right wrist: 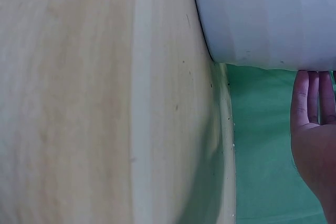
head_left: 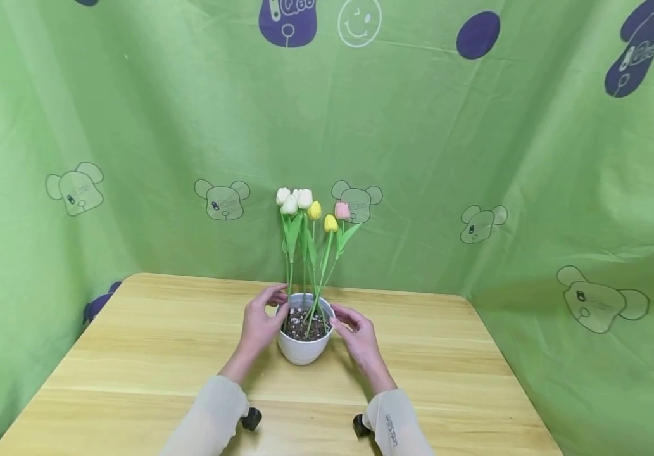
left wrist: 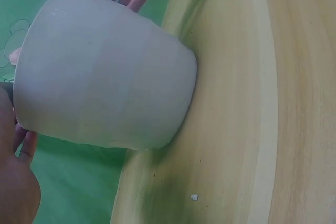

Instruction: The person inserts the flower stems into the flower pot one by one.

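- I've got both hands at the white pot [head_left: 302, 347], which stands upright near the middle of the wooden table [head_left: 150, 342], a bit toward the far edge.
- Left hand [head_left: 259, 323]: fingers curled round the pot's left side up at the rim, thumb over the near edge. From the left wrist cam the pot wall [left wrist: 105, 72] fills most of the view.
- Right hand [head_left: 357, 329]: fingers fairly straight and together against the pot's right side by the rim (looks like touching, but I can't tell for sure from the head cam). The right wrist cam shows the fingers [right wrist: 314, 98] flat and unspread just below the pot's rim [right wrist: 268, 19].
- Done so far, imo: tulips [head_left: 311, 209] (white, yellow, one pink) stand planted in the soil and pebbles [head_left: 302, 324], stems upright-ish, none lying loose on the table.
- Left: pot's base sits on the table, so no lift or shift is visible; I'd call this the grasp stage w/ the moving yet to come.
- Green printed cloth [head_left: 475, 158] hangs behind and to both sides.
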### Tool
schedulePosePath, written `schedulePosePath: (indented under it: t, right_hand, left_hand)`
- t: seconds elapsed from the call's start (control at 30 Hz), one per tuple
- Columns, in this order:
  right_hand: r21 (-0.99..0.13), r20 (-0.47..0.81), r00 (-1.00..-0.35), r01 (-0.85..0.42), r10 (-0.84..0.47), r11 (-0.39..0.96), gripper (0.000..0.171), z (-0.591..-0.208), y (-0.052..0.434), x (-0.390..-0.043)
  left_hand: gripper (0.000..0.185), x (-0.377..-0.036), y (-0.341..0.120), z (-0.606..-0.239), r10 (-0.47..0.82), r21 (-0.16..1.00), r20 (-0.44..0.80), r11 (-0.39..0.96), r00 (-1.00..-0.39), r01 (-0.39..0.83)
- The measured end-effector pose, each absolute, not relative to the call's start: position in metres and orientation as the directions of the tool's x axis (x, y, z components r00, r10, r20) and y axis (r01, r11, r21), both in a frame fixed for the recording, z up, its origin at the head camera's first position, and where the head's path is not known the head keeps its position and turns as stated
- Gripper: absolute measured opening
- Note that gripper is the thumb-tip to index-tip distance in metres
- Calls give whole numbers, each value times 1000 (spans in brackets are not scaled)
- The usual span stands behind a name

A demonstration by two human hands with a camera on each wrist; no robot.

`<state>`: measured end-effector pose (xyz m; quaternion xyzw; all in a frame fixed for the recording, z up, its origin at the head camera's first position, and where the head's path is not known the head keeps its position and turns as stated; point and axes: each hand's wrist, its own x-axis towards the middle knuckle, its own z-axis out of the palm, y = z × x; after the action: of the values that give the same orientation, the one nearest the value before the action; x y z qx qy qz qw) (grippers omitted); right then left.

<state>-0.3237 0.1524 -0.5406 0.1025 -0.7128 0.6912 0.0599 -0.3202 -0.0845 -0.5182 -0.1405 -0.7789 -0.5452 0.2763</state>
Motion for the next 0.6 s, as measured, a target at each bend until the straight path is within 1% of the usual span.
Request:
schedulePosePath:
  t: [0.33, 0.43, 0.6]
  right_hand:
    - [-964, 252, -965, -257, -69, 70, 39, -540, 153, -323]
    - [-964, 248, -966, -253, -68, 81, 39, -539, 153, -323]
    - [-957, 252, -963, -263, -100, 119, 38, -533, 158, -320]
  left_hand:
    - [41, -317, -93, -517, -76, 755, 606, 368, -791, 543]
    - [40, -315, -97, -518, -67, 765, 591, 361, -804, 532]
    - [39, -309, -109, -519, -29, 793, 526, 380, -850, 477]
